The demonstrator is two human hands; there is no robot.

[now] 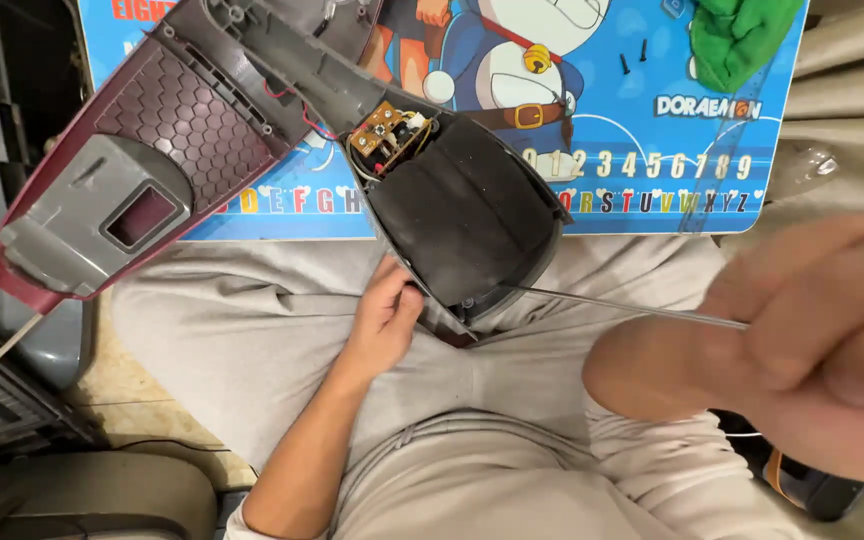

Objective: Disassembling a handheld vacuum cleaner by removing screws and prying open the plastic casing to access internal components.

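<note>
My right hand [802,350], blurred and closest to the lens, is clenched around the handle end of a thin, long steel screwdriver shaft [622,305], whose tip reaches the lower edge of the dark grey, wedge-shaped plastic appliance body [472,215]. That body rests partly on my lap and partly on the table edge, its narrow end open on a small brown circuit board with red and white wires [387,135]. My left hand [384,315] presses fingers and thumb against the body's lower left rim, closed on it to steady it.

As I judge it, doing this well means keeping the shaft straight in line with the screw hole and holding the body still with my left hand, since it overhangs my grey trousers [252,340] and could tip.

Left of it lies the detached maroon and grey housing shell [122,170], hanging off the blue cartoon-printed table mat [632,110]. Two small black screws [634,55] sit near a crumpled green cloth [742,35]. Open room is mostly to the right of the body.
</note>
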